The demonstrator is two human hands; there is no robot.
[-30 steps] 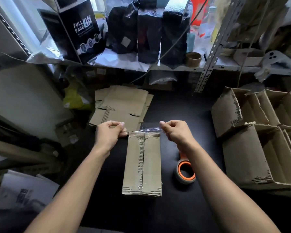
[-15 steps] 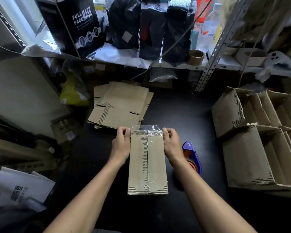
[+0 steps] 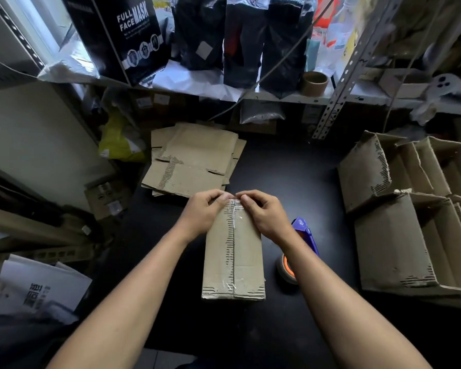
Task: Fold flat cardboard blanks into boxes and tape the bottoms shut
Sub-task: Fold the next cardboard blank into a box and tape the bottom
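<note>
Tabletop (image 3: 290, 177) stays dark and bare around the box (image 3: 233, 262) we keep at centre, and at its far edge our left hand (image 3: 201, 213) and right hand (image 3: 266, 217) curl their fingers onto the clear tape (image 3: 234, 206).

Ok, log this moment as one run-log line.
step: bottom taping | both hands pressing tape end over box far edge | tape dispenser on table

Box (image 3: 233, 251) bottom-up in the middle of the black table (image 3: 298, 177), clear tape (image 3: 236, 209) along its seam. Left hand (image 3: 202, 211) and right hand (image 3: 264, 213) curled over the far end at 12 o'clock — fingertips pressing tape down. Flat blanks (image 3: 194, 161) at 11 o'clock, tape roll (image 3: 288, 267) at 3 o'clock, done boxes (image 3: 399, 235) further right.
</note>
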